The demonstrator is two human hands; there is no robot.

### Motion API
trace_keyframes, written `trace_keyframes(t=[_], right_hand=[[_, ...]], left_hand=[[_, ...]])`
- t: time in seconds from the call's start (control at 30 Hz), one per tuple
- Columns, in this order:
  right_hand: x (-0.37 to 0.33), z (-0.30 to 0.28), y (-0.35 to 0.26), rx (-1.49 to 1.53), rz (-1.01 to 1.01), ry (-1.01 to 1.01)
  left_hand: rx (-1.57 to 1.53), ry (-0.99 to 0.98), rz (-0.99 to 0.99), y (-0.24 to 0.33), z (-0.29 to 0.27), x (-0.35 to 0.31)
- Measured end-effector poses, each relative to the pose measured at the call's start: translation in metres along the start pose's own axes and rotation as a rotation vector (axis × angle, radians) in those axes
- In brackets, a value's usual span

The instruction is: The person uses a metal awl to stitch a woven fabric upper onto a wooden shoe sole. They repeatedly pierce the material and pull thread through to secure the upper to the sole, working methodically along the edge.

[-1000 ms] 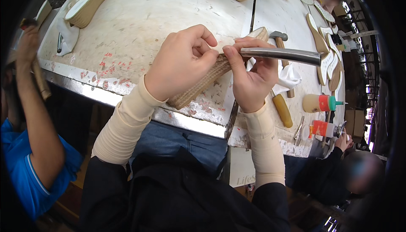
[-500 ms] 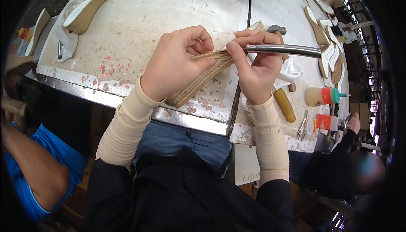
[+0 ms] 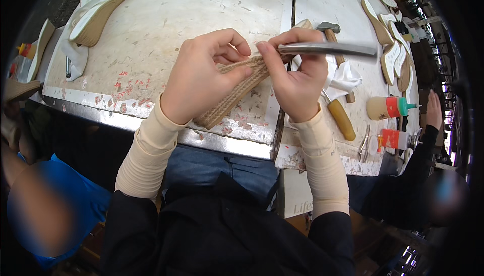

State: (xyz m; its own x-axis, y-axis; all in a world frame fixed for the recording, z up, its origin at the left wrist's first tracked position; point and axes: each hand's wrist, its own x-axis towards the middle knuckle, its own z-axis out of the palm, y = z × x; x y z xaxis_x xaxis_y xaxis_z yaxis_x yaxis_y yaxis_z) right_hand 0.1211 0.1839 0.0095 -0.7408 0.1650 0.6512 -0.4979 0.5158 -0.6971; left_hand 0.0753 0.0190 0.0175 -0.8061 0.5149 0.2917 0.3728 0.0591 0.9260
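Observation:
A tan wedge sole wrapped in woven rope braid [image 3: 229, 102] lies slanted over the table's front edge, its far end behind my right hand. My left hand [image 3: 201, 77] is closed on it, thumb and fingers pinching a strand of the braid along its upper edge. My right hand [image 3: 300, 74] is curled at the sole's far end and grips a long silver metal tool [image 3: 330, 49], which points out to the right, slightly blurred. The tool's working tip is hidden by my fingers.
Right of my hand lie a hammer [image 3: 330, 27], white cloth [image 3: 345, 77], a yellow-handled tool [image 3: 341, 120], tweezers [image 3: 363, 147], a green-capped bottle [image 3: 388, 108] and a red-labelled bottle [image 3: 395, 138]. Several white-topped wedge soles [image 3: 103, 14] stand around the table [image 3: 201, 14]. Co-workers sit on both sides.
Both my hands and the sole sit slightly further left in view, and the tool has tilted a little. The right-hand co-worker's hand has moved away from the red-labelled bottle.

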Motion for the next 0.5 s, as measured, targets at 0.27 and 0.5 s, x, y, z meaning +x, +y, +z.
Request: trace_keyframes(t=[0.27, 0.5], right_hand=[[0.004, -0.008, 0.004, 0.241, 0.091, 0.065], [0.001, -0.013, 0.003, 0.216, 0.005, -0.034]], left_hand=[[0.012, -0.085, -0.108, 0.006, -0.003, -0.001], [0.118, 0.077, 0.062, 0.006, 0.002, -0.005]])
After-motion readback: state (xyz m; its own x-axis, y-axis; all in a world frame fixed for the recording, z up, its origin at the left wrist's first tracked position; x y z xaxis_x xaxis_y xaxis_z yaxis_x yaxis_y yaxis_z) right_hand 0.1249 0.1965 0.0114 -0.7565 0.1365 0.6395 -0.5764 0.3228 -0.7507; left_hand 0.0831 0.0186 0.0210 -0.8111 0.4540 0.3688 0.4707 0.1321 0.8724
